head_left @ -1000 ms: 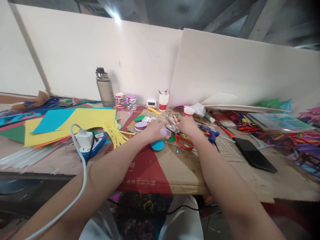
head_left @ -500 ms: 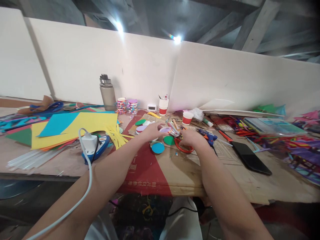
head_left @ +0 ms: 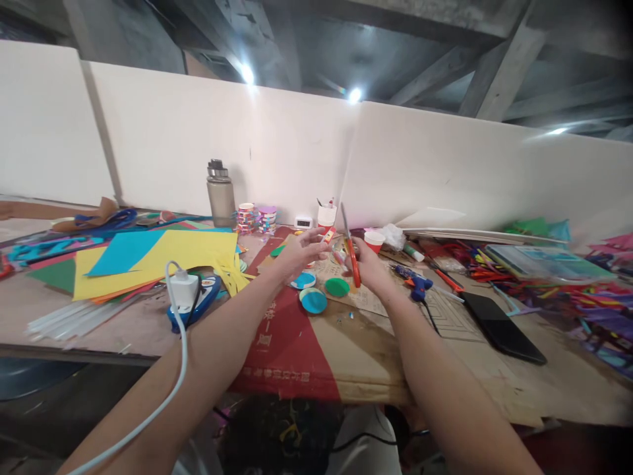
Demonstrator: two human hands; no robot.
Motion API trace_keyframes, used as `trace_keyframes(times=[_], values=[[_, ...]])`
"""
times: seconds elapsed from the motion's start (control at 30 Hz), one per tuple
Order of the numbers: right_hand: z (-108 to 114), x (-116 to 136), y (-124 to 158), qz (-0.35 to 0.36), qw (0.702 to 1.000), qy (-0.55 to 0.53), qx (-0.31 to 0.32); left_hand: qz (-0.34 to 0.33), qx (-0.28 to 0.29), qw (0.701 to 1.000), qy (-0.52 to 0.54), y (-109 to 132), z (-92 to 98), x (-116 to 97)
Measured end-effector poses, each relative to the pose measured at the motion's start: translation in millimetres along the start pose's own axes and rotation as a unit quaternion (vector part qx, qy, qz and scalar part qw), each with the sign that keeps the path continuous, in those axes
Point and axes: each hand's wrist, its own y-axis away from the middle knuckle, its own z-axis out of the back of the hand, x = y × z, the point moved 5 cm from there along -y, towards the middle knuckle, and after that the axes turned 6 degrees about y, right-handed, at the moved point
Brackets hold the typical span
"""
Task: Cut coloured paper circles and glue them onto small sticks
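Observation:
My right hand (head_left: 370,264) grips a pair of scissors (head_left: 354,260) by the orange-red handles, blades pointing up. Across from it, my left hand (head_left: 302,254) has its fingertips around a small red-and-white piece (head_left: 329,235), which looks like a cut paper cup part; its details are blurred. Below the hands lie a green disc (head_left: 337,287) and a blue-topped round piece (head_left: 313,301) on the cardboard. Another blue and white round piece (head_left: 302,281) rests just under my left hand. A red and white paper cup (head_left: 374,241) stands behind my right hand.
A blue hot glue gun (head_left: 418,285) and a black phone (head_left: 502,326) lie on the right. Coloured sheets (head_left: 163,257) and a power strip (head_left: 200,303) with a white cable occupy the left. Behind stand a bottle (head_left: 221,198), decorated cup stacks (head_left: 267,219) and a small clock (head_left: 303,222).
My right hand has lifted the scissors off the cardboard and turned them blades up. My left hand has raised and tilted the small round piece it holds. The view has shifted slightly.

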Motion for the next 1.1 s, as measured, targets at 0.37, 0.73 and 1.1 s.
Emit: trace_keyframes(times=[0.37, 0.73, 1.1], values=[[-17, 24, 8, 0.045, 0.956, -0.285, -0.056, -0.002, 0.082, 0.997, 0.008, 4, -19.2, 2], [-6, 28, 8, 0.060, 0.980, -0.174, -0.082, -0.005, 0.008, 0.988, -0.153, 3, -10.3, 10], [-9, 23, 5, 0.077, 0.988, -0.108, -0.082, 0.020, -0.017, 0.971, -0.236, 5, -6.1, 9]])
